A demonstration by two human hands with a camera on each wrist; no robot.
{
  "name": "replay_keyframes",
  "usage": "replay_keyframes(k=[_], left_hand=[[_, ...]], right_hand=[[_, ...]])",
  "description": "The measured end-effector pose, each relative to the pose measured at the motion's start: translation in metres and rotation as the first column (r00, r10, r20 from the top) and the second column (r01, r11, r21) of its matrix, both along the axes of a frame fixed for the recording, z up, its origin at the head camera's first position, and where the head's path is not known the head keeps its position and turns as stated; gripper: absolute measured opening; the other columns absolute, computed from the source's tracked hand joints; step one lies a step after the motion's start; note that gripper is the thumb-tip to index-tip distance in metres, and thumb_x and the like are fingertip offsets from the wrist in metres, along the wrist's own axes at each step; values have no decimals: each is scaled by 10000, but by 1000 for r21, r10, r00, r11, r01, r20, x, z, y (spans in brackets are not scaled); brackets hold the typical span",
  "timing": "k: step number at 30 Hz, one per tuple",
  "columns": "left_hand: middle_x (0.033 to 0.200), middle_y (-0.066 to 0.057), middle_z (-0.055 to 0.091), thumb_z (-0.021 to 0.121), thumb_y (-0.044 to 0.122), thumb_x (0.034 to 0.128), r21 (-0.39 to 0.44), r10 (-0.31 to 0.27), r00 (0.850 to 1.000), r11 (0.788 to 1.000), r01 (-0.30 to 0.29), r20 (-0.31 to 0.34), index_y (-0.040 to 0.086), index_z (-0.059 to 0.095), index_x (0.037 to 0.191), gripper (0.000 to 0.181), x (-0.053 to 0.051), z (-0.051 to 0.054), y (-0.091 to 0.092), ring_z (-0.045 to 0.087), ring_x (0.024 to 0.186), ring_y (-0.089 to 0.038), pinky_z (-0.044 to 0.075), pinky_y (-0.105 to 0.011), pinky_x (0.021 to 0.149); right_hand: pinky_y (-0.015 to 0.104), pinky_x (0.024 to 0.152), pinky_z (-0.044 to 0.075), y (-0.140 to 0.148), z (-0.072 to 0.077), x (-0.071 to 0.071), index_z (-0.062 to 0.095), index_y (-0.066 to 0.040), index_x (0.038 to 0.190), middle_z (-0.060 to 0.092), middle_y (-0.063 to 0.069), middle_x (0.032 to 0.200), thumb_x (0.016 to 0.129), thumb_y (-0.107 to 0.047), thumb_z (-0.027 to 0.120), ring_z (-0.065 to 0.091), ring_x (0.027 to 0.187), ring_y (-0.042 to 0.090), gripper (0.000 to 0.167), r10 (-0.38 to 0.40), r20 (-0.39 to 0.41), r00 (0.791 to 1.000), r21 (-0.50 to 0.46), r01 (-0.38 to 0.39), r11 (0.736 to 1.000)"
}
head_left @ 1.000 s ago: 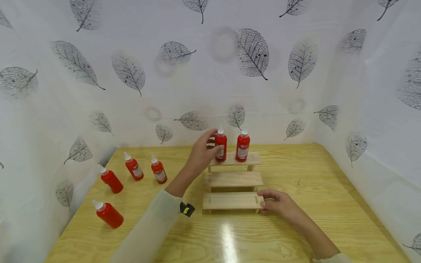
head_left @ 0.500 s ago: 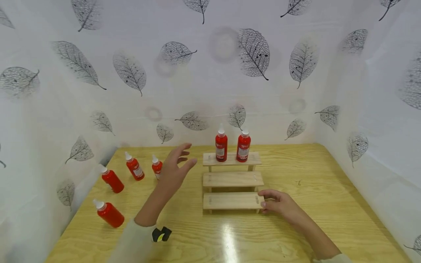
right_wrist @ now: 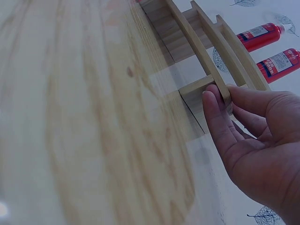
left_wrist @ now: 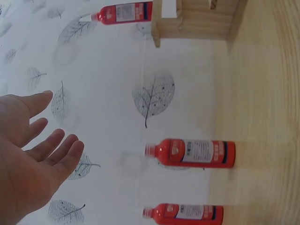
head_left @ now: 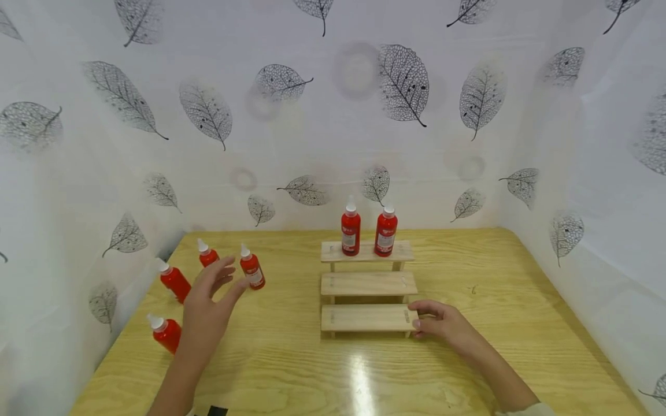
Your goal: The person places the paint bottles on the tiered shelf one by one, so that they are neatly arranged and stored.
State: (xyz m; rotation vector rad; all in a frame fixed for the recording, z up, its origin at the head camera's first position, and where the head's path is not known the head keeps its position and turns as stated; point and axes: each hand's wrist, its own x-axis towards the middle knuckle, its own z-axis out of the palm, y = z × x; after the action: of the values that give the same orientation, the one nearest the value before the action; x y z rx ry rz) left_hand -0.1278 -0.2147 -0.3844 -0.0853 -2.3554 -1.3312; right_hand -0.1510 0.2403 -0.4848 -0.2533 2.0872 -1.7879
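My left hand hovers over the left side of the table, its fingers spread and nothing between them. Just beyond its fingertips stands a red bottle with a white nozzle cap; in the left wrist view that red bottle is upright on the wood. My right hand pinches the right end of the lowest step of a three-tier wooden rack, thumb and fingers on either side of the board. Two red bottles, a left one and a right one, stand on the top step.
More red bottles stand at the left: one at the back and one in the middle, both partly behind my left hand, and one nearer. A leaf-print curtain surrounds the wooden table.
My left hand has let go of the left bottle on the top step and moved left and nearer, over to the loose bottles. The right hand keeps its place on the rack.
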Motion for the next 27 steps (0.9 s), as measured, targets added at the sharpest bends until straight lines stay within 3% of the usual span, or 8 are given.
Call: replay_keyframes(k=[3, 6, 12, 15, 19, 23, 27], left_hand=[[1289, 41, 589, 738, 131, 926, 4, 74, 996, 997, -74, -39, 199, 584, 1394, 497, 12, 1, -11, 537, 1129, 55, 422, -18, 960], [1282, 6, 604, 747, 89, 911, -8, 167, 983, 986, -168, -80, 155, 595, 1386, 503, 22, 0, -23, 542, 1121, 47, 421, -18, 956], [1313, -3, 621, 765, 179, 911, -35, 396, 916, 916, -399, -65, 199, 615, 1382, 496, 41, -6, -46, 498, 1170, 83, 363, -7, 972], [1360, -9, 601, 743, 254, 933, -21, 470, 883, 883, -469, 8, 236, 599, 1402, 492, 48, -10, -55, 482, 1228, 3, 325, -64, 1039], [1431, -1, 549, 702, 346, 955, 22, 515, 844, 852, -524, 150, 280, 546, 1446, 519, 53, -17, -65, 446, 1341, -116, 287, -208, 1182], [1508, -38, 472, 676, 353, 970, 86, 516, 819, 831, -550, 251, 273, 464, 1505, 581, 53, -28, -76, 419, 1402, -183, 269, -306, 1246], [1568, -36, 408, 652, 396, 972, 131, 485, 794, 818, -560, 367, 270, 383, 1553, 653, 53, -38, -85, 421, 1377, -167, 319, -210, 1193]], right_hand=[[351, 868, 613, 0, 0, 0, 468, 126, 1391, 568, 248, 1263, 962, -132, 674, 719, 927, 273, 541, -5, -1, 1000, -4, 5, 1000], [350, 872, 612, 1, 0, 0, 469, 123, 1390, 565, 246, 1265, 963, -134, 674, 719, 932, 277, 539, -5, -2, 1000, -3, 5, 1000], [359, 879, 610, 1, 0, 0, 460, 121, 1400, 518, 278, 1321, 967, -140, 673, 718, 949, 278, 548, -2, 7, 1000, -10, 2, 1000], [361, 881, 610, 0, 0, 0, 459, 121, 1403, 509, 282, 1325, 967, -146, 675, 716, 954, 281, 555, -1, 10, 1000, -10, 2, 1000], [357, 877, 611, 0, 1, 0, 463, 117, 1400, 531, 269, 1296, 966, -154, 678, 716, 953, 285, 555, -8, 17, 1000, -9, 8, 1000], [358, 879, 610, 0, 1, 0, 461, 115, 1403, 533, 261, 1301, 968, -151, 676, 718, 955, 282, 553, -8, 22, 1000, -10, 8, 1000], [353, 878, 610, 0, 1, 0, 459, 116, 1406, 538, 259, 1303, 965, -150, 679, 718, 951, 279, 560, -7, 17, 1000, -7, 7, 1000]])
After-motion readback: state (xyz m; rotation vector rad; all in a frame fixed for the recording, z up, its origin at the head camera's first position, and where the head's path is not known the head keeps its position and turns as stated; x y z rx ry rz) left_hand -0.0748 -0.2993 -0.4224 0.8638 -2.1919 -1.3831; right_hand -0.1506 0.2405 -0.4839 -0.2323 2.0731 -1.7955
